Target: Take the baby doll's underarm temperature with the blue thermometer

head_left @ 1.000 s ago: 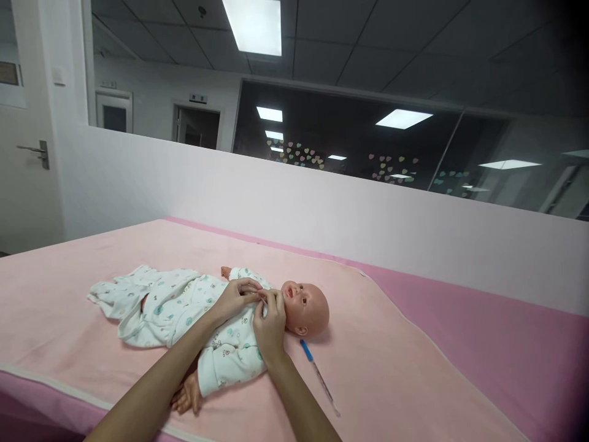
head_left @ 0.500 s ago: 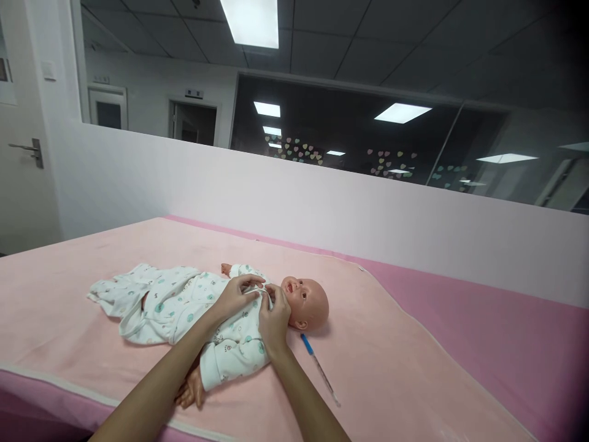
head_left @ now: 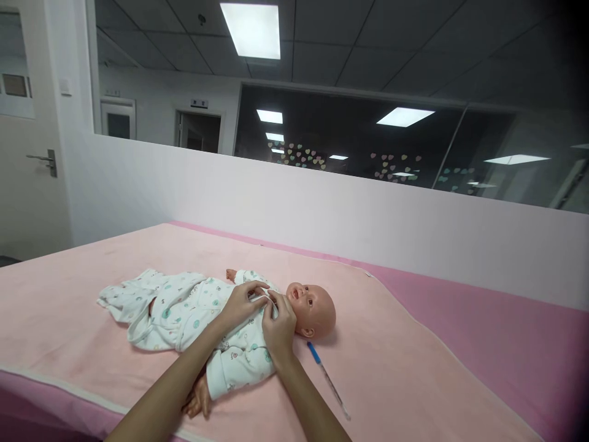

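A baby doll (head_left: 318, 310) lies on its back, its head to the right, dressed in a white patterned baby outfit (head_left: 184, 316). At the doll's chest, just below its chin, my left hand (head_left: 242, 304) pinches the edge of the outfit's cloth. Close beside it, nearly touching, my right hand (head_left: 279, 320) also has thumb and fingers closed on the cloth near the neckline. The exact bit of fabric between the fingertips is mostly hidden. A thermometer (head_left: 329, 382) with a blue end lies on the sheet to the right of my right forearm.
The doll rests on a pink padded sheet (head_left: 405, 368) with a pale edging. Behind it stands a low white wall (head_left: 322, 209) with a window (head_left: 345, 135) above. A door (head_left: 27, 172) is at the left.
The view has shifted slightly, so everything sits a little lower and further right. Both hands stay at the doll's neckline, fingers still closed on the cloth.
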`<move>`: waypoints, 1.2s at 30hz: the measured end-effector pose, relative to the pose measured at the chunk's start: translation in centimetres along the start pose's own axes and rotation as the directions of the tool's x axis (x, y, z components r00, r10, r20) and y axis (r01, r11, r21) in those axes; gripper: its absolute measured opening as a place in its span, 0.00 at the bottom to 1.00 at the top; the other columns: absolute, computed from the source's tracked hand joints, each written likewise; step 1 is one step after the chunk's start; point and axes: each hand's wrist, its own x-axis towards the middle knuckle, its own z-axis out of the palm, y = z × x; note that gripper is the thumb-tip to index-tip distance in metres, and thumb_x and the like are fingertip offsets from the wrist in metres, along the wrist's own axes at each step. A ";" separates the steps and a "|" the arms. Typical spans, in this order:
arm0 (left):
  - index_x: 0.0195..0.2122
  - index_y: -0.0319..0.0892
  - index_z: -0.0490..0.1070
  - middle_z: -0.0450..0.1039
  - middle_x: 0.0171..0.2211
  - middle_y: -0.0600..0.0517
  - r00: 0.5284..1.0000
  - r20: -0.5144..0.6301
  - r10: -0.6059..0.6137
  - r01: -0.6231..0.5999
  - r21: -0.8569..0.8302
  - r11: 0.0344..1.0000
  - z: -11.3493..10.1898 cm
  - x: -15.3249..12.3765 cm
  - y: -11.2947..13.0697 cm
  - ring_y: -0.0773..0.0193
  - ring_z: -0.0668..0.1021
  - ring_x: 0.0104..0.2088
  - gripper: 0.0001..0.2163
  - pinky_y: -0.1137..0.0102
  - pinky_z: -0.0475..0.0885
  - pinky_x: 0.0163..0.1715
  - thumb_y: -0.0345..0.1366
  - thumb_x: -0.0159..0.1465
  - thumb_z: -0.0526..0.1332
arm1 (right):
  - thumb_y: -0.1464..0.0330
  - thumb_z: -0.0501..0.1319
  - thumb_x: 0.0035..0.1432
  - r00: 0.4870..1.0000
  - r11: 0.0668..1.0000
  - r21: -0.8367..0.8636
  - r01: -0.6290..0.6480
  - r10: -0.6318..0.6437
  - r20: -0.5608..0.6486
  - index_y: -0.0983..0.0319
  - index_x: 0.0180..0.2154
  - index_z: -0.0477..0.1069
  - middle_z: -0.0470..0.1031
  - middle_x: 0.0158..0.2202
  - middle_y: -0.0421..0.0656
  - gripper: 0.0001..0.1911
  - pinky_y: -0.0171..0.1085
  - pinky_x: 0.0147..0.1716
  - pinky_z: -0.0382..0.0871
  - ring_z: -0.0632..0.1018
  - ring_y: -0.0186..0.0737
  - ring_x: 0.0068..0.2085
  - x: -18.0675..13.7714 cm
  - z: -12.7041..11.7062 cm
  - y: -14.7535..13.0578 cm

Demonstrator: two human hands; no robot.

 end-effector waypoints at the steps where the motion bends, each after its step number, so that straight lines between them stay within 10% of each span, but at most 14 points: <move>1: 0.40 0.40 0.72 0.74 0.28 0.52 1.000 -0.006 -0.014 0.014 -0.016 1.000 0.1 0.0 0.0 0.62 0.76 0.33 0.13 0.68 0.68 0.39 0.32 0.53 0.61 | 0.74 0.50 0.56 1.000 1.000 -0.003 0.008 -0.008 -0.008 0.62 0.36 0.69 0.72 0.33 0.45 0.11 0.38 0.37 0.66 0.72 0.39 0.36 0.0 0.0 0.0; 6: 0.38 0.39 0.73 0.75 0.30 0.49 0.992 -0.027 -0.119 0.110 -0.223 0.968 -0.7 1.0 -0.3 0.62 0.75 0.34 0.13 0.68 0.69 0.38 0.36 0.51 0.63 | 0.74 0.49 0.56 0.996 1.000 0.000 0.027 -0.027 -0.082 0.62 0.34 0.68 0.71 0.32 0.43 0.10 0.38 0.38 0.65 0.71 0.38 0.36 0.1 0.0 -0.1; 10: 0.36 0.38 0.73 0.74 0.32 0.48 0.933 -0.303 -0.193 0.057 -0.404 0.913 -3.6 1.5 -0.8 0.62 0.75 0.34 0.13 0.67 0.69 0.38 0.41 0.54 0.59 | 0.76 0.48 0.55 0.989 0.998 0.016 0.065 -0.062 -0.132 0.62 0.33 0.67 0.70 0.31 0.43 0.11 0.38 0.38 0.64 0.70 0.37 0.36 0.0 -0.1 -0.4; 18: 0.32 0.44 0.76 0.74 0.36 0.48 0.988 0.149 -0.026 0.004 0.148 0.989 -5.8 -2.0 0.3 0.57 0.71 0.42 0.08 0.64 0.64 0.45 0.39 0.53 0.61 | 0.77 0.51 0.49 0.989 0.983 -0.139 0.119 -0.104 0.107 0.61 0.33 0.70 0.66 0.30 0.43 0.12 0.39 0.35 0.61 0.67 0.40 0.35 -0.1 -0.2 -0.8; 28: 0.33 0.41 0.73 0.72 0.34 0.48 0.991 0.130 -0.016 0.000 0.121 0.993 -5.5 -2.1 0.4 0.60 0.72 0.38 0.09 0.68 0.66 0.39 0.39 0.57 0.58 | 0.76 0.54 0.50 0.933 0.929 -0.160 0.334 -0.301 0.198 0.60 0.30 0.70 0.68 0.31 0.41 0.08 0.38 0.37 0.58 0.67 0.38 0.35 0.0 -0.5 -1.6; 36: 0.35 0.46 0.72 0.73 0.29 0.51 0.983 0.095 0.159 -0.186 0.506 0.842 -4.6 -2.5 0.2 0.60 0.72 0.33 0.09 0.68 0.63 0.37 0.40 0.61 0.53 | 0.74 0.52 0.55 0.956 0.944 -0.186 0.273 -0.244 0.166 0.60 0.31 0.69 0.70 0.26 0.40 0.08 0.38 0.36 0.56 0.68 0.37 0.31 -0.1 -0.4 -1.4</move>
